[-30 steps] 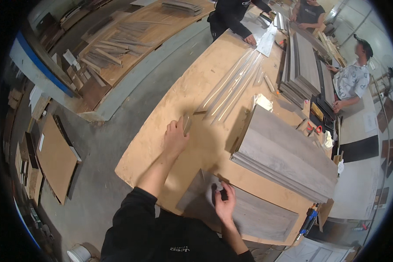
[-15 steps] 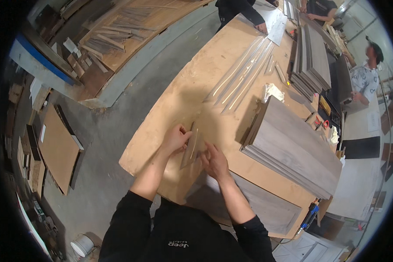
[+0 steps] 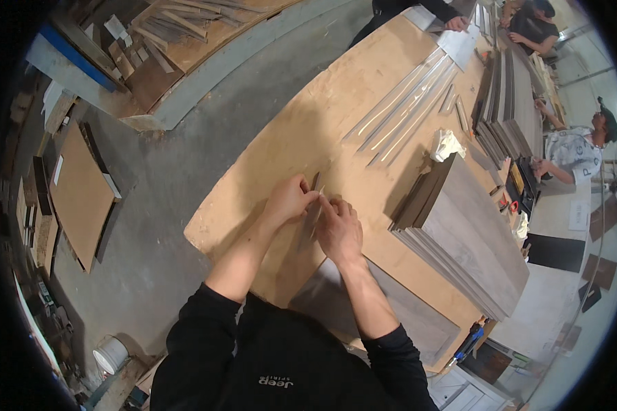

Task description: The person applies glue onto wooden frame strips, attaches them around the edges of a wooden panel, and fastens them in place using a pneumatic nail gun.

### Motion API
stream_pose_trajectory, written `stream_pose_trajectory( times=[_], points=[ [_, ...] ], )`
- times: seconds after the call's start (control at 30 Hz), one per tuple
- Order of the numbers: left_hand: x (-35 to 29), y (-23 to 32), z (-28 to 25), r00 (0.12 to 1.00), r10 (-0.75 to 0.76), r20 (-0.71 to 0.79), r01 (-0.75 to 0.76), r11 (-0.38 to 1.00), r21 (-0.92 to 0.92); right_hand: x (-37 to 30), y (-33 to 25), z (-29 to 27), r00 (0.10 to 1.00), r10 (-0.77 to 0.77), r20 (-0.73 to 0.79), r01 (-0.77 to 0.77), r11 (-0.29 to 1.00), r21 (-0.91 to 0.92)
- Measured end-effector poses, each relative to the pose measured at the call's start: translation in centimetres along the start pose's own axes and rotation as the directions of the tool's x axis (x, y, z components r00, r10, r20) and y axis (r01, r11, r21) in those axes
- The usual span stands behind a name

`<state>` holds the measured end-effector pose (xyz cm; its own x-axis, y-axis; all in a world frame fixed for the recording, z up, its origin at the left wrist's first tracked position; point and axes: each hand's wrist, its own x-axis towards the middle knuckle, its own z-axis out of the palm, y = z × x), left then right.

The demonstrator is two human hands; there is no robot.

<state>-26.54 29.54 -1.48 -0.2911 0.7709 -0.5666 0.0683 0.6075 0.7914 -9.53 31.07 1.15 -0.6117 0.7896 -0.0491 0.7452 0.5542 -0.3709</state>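
Over the near left part of the wooden worktable (image 3: 233, 212), my two hands meet at a short, narrow grey strip (image 3: 306, 234). A pale yellowish line, like glue, shows on it. My left hand (image 3: 289, 200) pinches the strip's edge near its far end, thumb and fingers together. My right hand (image 3: 341, 227) has its fingers curled in against the strip from the other side. The fingers hide the middle of the strip. Farther up the table lie several long grey strips (image 3: 401, 103) with similar yellowish lines.
To my right stands a stack of grey wood-look panels (image 3: 469, 229); a single panel (image 3: 404, 312) lies near my body. A crumpled white cloth (image 3: 447, 145) sits behind the stack. Co-workers stand at the far end and along the right side. A white bucket (image 3: 111, 354) is on the floor.
My right hand has moved up along the strip, and its fingers have closed in beside my left hand. The strip looks more edge-on. The view has shifted slightly.
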Motion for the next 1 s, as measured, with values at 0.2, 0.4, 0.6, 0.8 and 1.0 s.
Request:
stream_pose_trajectory(
  times=[0.2,0.4,0.6,0.8,1.0],
  points=[
    [-0.2,0.5,0.0,0.999,0.038,-0.025,-0.036,0.997,0.066,-3.2,-1.4,-0.2,0.998,0.035,0.043,-0.034,0.999,-0.015],
    [-0.2,0.2,0.1,0.997,0.056,-0.054,-0.052,0.997,0.065,-7.2,-2.0,0.2,0.999,-0.038,0.010,0.038,0.999,-0.029],
    [0.2,-0.3,0.3,0.996,0.068,-0.062,-0.063,0.994,0.091,-6.5,-1.1,-1.0,1.000,-0.008,0.029,0.003,0.988,0.156],
    [0.5,0.0,0.3,1.000,0.002,-0.016,-0.001,0.998,0.060,-4.8,-2.2,0.1,0.999,0.042,0.032,-0.041,0.998,-0.052],
    [-0.1,1.1,0.0,0.999,0.047,-0.026,-0.045,0.997,0.063,-6.6,-2.5,-0.4,1.000,-0.019,0.007,0.020,0.991,-0.130]
  ],
)
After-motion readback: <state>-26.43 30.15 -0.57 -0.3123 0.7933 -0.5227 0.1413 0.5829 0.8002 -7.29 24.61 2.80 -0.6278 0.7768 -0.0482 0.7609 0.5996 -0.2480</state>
